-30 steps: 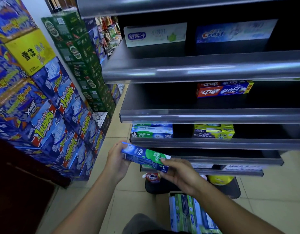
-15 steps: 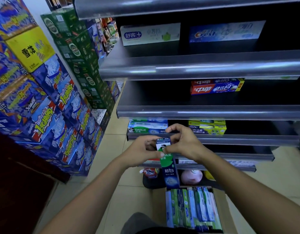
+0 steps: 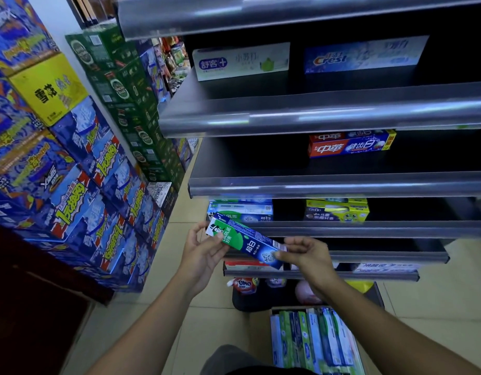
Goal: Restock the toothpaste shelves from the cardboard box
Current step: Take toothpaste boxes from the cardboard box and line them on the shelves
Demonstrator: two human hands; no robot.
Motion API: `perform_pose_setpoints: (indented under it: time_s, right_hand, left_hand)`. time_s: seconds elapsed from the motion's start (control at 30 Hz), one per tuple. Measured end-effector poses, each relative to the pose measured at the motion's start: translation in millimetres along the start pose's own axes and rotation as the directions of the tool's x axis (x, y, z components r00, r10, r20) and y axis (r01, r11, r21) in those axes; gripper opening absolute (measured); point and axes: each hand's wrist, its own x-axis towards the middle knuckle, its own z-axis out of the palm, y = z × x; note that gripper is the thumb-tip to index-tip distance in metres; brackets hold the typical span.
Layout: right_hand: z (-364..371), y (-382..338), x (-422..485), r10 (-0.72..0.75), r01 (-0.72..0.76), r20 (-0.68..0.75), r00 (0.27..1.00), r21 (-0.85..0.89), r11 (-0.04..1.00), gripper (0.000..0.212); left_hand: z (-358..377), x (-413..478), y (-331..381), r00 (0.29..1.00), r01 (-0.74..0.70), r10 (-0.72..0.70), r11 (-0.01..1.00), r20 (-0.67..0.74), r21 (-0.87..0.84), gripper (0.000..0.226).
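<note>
**View:** head, wide-angle, worn on the person's head.
**Facing:** forward and down at the shelving unit (image 3: pixel 328 182). Its front edges run across the upper right and bow toward the frame borders.
**Height:** above the middle shelves, whose top boards show.
**Nearness:** close. Both forearms enter from the bottom edge. The left hand (image 3: pixel 204 253) and right hand (image 3: pixel 309 255) hold a toothpaste carton (image 3: pixel 244 242) low of centre, before the lower shelf edges.
**Bottom edge:** cardboard box (image 3: pixel 296 309) on the tiled floor (image 3: pixel 436 307), almost beneath the camera.
**Left border:** stacked cartons (image 3: pixel 80 171), seen obliquely.
</note>
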Motion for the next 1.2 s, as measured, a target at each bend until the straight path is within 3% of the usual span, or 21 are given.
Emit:
perform_pose_setpoints:
  time_s: [0.1,0.2,0.37,0.47,0.63,0.73,0.93,1.2]
  right_hand:
    - [9,-3,15,-0.011,0.015,-0.089,0.996,0.048,0.999,0.036]
    - [17,-11,30,-0.067,0.07,-0.135,0.989,0.019,0.997,0.032]
    - [36,-23,57,-0.176,0.176,-0.183,0.967,-0.015,0.984,0.034]
    - [49,-25,74,-0.228,0.226,-0.228,0.947,-0.036,0.974,0.032]
    - [59,-18,97,-0.225,0.189,-0.275,0.935,-0.152,0.97,0.039]
    - [58,-10,100,-0.202,0.166,-0.295,0.934,-0.141,0.976,0.052]
    - [59,-11,107,-0.282,0.154,-0.319,0.905,-0.373,0.915,0.034]
    - [65,-23,128,-0.243,0.06,-0.379,0.893,-0.434,0.899,0.025]
  left_hand:
    - [-6,12,0,0.998,-0.014,0.019,0.997,-0.056,0.082,0.045]
    - [-13,28,6,0.991,-0.05,0.087,0.945,-0.103,0.323,0.034]
    - [-19,53,23,0.942,-0.153,0.312,0.73,-0.126,0.666,0.027]
    - [-20,72,29,0.914,-0.189,0.396,0.611,-0.09,0.769,0.028]
    - [-23,95,29,0.918,-0.105,0.385,0.467,-0.095,0.878,0.02]
    - [-31,105,21,0.929,-0.084,0.354,0.492,-0.11,0.867,0.024]
    - [-37,114,21,0.922,-0.082,0.36,0.539,-0.142,0.839,0.032]
    - [-26,127,29,0.924,-0.054,0.336,0.585,-0.18,0.809,0.03]
